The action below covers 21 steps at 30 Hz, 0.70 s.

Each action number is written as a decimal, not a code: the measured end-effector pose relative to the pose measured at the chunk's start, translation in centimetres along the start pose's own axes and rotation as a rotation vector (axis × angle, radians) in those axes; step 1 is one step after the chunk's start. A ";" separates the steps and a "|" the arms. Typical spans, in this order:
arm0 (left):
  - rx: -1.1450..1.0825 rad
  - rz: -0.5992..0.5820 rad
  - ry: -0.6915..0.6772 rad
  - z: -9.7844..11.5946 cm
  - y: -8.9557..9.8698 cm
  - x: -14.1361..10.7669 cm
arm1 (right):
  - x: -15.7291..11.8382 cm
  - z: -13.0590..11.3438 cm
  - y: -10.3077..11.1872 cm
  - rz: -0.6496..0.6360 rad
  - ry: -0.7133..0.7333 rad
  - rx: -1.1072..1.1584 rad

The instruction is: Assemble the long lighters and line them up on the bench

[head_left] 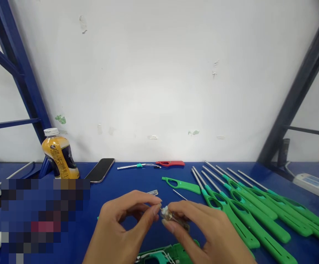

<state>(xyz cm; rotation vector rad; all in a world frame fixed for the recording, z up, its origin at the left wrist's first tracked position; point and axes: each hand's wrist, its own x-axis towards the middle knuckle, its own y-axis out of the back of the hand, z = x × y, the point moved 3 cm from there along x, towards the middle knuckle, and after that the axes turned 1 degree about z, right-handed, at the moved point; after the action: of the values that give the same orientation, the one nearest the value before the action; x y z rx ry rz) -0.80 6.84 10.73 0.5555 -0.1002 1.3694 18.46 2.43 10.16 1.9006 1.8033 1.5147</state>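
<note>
My right hand (200, 227) is closed around a small clear fuel tank (180, 221) with a whitish fitting at its left end. Thumb and fingertips of my left hand (129, 223) pinch together right beside that fitting; whatever sits between them is too small to name. Below both hands lies an opened green lighter casing (180, 253) with white wires and a teal part in it, partly hidden by my right hand. Just beyond my hands are a loose green casing half (185, 185) and a thin metal rod (180, 194).
Several green long-necked lighters (242, 209) fan out on the right. Toward the wall lie a red casing piece (173, 163), a metal tube with wires (129, 166) and a phone (102, 169). A yellow bottle (58, 154) stands at left, behind a pixelated area.
</note>
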 end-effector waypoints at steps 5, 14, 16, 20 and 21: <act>-0.038 0.020 0.100 -0.4 0.1 0.1 | 0.0 0.1 0.2 0.037 0.036 -0.020; -0.111 -0.023 0.098 0.6 -0.6 0.3 | 0.0 0.3 0.3 0.073 -0.006 -0.006; -0.136 -0.025 0.134 0.4 -0.7 0.2 | 0.0 0.4 0.3 0.079 -0.005 -0.001; -0.164 -0.029 0.158 0.2 -0.8 0.0 | 0.1 0.4 0.4 0.085 -0.008 0.004; -0.161 -0.030 0.154 0.3 -0.7 0.0 | 0.1 0.4 0.4 0.089 -0.012 0.002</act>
<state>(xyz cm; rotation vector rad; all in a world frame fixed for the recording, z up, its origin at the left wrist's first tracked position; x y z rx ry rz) -0.04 6.63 10.71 0.3143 -0.0758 1.3570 18.99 2.61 10.29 2.0114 1.7384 1.5250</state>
